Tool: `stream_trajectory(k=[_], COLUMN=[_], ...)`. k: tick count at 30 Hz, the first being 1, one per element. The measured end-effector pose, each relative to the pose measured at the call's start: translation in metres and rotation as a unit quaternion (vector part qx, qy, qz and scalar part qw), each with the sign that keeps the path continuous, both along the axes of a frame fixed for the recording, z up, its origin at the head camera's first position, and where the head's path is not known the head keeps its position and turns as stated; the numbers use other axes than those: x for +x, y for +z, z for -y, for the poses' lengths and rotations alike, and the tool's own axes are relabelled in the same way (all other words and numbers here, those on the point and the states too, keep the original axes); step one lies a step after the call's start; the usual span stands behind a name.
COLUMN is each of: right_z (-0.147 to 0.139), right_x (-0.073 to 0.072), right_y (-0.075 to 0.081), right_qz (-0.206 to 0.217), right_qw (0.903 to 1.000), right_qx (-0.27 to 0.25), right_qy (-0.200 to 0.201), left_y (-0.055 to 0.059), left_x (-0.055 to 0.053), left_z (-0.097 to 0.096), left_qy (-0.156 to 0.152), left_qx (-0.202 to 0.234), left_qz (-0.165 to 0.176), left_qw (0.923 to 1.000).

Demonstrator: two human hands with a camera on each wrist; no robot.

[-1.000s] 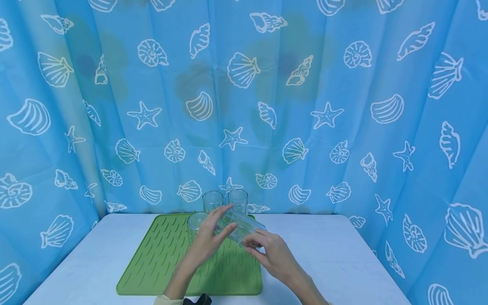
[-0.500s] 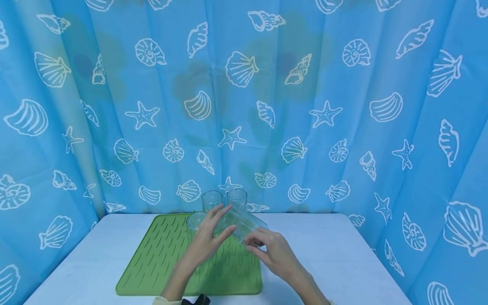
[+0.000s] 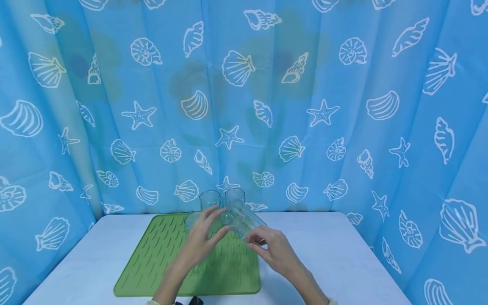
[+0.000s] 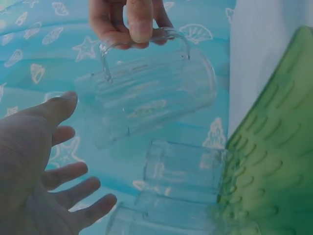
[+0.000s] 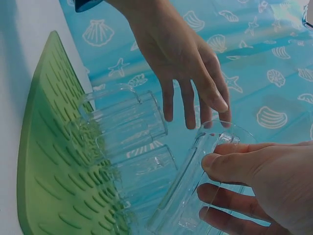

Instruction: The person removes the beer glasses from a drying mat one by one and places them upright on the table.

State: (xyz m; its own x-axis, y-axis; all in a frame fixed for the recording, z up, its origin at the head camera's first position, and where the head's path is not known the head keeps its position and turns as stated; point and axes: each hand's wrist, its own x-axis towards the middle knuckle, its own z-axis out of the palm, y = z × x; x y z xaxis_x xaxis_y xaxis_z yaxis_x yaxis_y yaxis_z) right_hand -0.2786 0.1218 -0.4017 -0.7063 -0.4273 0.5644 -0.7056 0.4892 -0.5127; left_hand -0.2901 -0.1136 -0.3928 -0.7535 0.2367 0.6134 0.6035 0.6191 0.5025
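Note:
My right hand (image 3: 276,252) grips the handle of a clear glass mug (image 3: 244,222), fingers curled over it, as the left wrist view also shows. The mug (image 4: 151,98) is tilted nearly on its side in the air above the back right of the green mat. Close to the mug's far end, my left hand (image 3: 200,241) is held with fingers spread and straight. In the left wrist view a small gap shows between the left hand (image 4: 44,161) and the glass. The left hand holds nothing.
Three more clear glasses stand at the back of the green ridged mat (image 3: 152,262): a left one (image 3: 210,199), a right one (image 3: 235,195) and a nearer one (image 3: 190,218) partly behind my left hand. The white table (image 3: 324,250) ends at a blue shell-print curtain (image 3: 289,127).
The held mug has turned slightly in the air while my right hand keeps its handle. My left hand stays beside it with fingers spread. The head view has shifted a little.

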Motion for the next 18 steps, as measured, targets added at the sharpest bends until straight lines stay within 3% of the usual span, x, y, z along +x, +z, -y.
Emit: stream_trajectory(k=[8,18], right_z=[-0.006,-0.008], right_x=[-0.004,-0.012], right_y=[-0.005,-0.010], right_qz=[0.006,0.015], right_qw=[0.9999,0.9995], right_qx=[-0.004,-0.019], right_qy=[-0.015,-0.021], left_y=[-0.004,-0.019], left_x=[-0.001,0.006], left_z=[0.023,0.065], left_qy=[0.008,0.056], left_qx=[0.021,0.015], left_qz=[-0.081,-0.115], left_qw=[0.9965,0.9917])
